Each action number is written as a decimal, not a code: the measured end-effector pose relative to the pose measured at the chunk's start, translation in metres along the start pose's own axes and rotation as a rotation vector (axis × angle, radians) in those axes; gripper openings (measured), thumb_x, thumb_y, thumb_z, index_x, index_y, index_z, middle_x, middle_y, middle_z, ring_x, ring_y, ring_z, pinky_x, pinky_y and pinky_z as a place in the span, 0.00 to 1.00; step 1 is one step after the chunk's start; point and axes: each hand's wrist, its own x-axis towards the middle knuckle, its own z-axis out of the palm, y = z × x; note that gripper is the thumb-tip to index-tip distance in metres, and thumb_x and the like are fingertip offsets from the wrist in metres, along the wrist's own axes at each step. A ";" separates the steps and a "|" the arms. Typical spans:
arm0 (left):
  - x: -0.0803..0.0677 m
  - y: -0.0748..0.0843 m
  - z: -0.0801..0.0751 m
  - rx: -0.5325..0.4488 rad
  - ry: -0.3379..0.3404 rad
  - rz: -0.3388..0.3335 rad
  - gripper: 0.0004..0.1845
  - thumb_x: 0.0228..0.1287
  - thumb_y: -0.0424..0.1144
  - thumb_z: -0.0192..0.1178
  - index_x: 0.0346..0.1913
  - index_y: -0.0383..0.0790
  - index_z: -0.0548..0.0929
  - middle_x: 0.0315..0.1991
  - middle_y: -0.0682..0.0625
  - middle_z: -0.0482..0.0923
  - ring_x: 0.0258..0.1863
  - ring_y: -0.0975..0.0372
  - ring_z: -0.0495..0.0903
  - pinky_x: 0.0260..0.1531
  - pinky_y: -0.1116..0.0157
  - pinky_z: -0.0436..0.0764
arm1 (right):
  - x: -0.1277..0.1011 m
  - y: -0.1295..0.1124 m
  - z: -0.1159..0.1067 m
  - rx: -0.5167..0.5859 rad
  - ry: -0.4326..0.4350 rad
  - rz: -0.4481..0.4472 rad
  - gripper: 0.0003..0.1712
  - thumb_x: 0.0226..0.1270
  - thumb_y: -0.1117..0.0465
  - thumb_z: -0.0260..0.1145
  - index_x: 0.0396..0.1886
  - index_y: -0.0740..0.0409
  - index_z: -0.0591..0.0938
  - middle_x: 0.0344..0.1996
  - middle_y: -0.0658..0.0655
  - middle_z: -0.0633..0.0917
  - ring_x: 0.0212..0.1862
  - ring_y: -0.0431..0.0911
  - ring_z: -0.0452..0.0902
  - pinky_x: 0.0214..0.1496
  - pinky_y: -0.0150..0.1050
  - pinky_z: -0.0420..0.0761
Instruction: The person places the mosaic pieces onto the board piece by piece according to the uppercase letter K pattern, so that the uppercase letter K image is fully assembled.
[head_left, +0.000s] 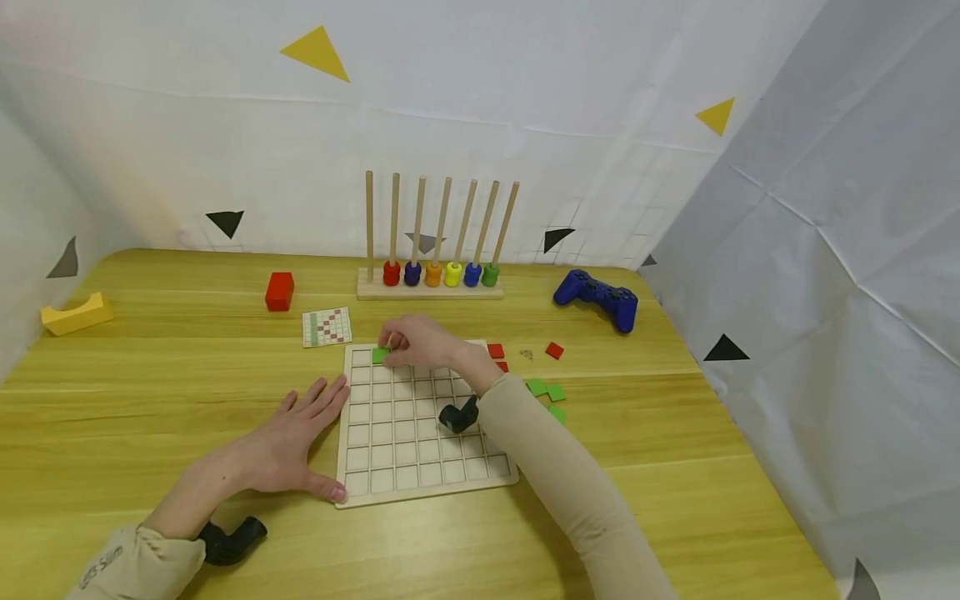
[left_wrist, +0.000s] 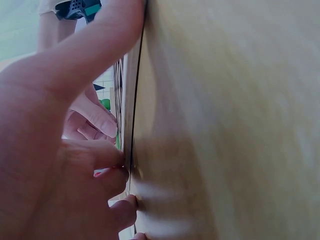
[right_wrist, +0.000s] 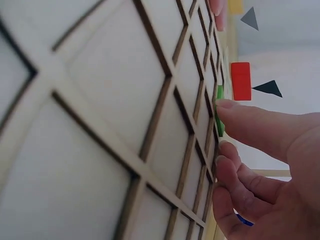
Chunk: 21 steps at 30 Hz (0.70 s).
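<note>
- A wooden grid board [head_left: 420,467] is lain flat on the table [head_left: 675,433].
- The board's left edge is steadied by the left hand [head_left: 288,446], fingers spread flat.
- A green tile [head_left: 380,356] is pinched at the right hand [head_left: 420,342] fingertips, over the far-left row cell.

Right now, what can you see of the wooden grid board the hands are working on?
The grid board is a pale, wood-look square panel, cut into rows of small square cells by thin dark lines. It lies flat on the yellow table. Nearly all its cells are bare; a green tile sits in the far row near the left corner, under the fingertips of the right hand. The left hand lies flat against the board's left edge, thumb at the near corner. The right forearm crosses its right side.
</note>
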 end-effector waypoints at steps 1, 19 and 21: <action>0.000 0.000 0.000 -0.001 0.000 0.000 0.73 0.40 0.73 0.71 0.79 0.30 0.47 0.81 0.36 0.38 0.78 0.36 0.37 0.69 0.31 0.39 | -0.001 0.000 -0.001 0.016 -0.004 -0.003 0.17 0.70 0.58 0.68 0.56 0.58 0.81 0.49 0.57 0.84 0.49 0.45 0.80 0.55 0.36 0.78; 0.000 -0.001 0.001 -0.001 0.005 0.004 0.73 0.40 0.73 0.71 0.79 0.31 0.47 0.81 0.37 0.38 0.78 0.36 0.38 0.69 0.31 0.39 | -0.024 0.003 -0.014 0.117 -0.036 -0.009 0.24 0.70 0.60 0.68 0.62 0.62 0.77 0.57 0.58 0.82 0.58 0.50 0.77 0.62 0.42 0.77; 0.000 -0.001 0.001 -0.003 0.008 0.007 0.73 0.40 0.73 0.71 0.79 0.31 0.47 0.81 0.37 0.38 0.78 0.36 0.37 0.70 0.31 0.39 | -0.030 0.005 -0.018 0.125 -0.036 -0.004 0.25 0.69 0.59 0.68 0.64 0.62 0.76 0.59 0.58 0.81 0.59 0.50 0.77 0.64 0.43 0.76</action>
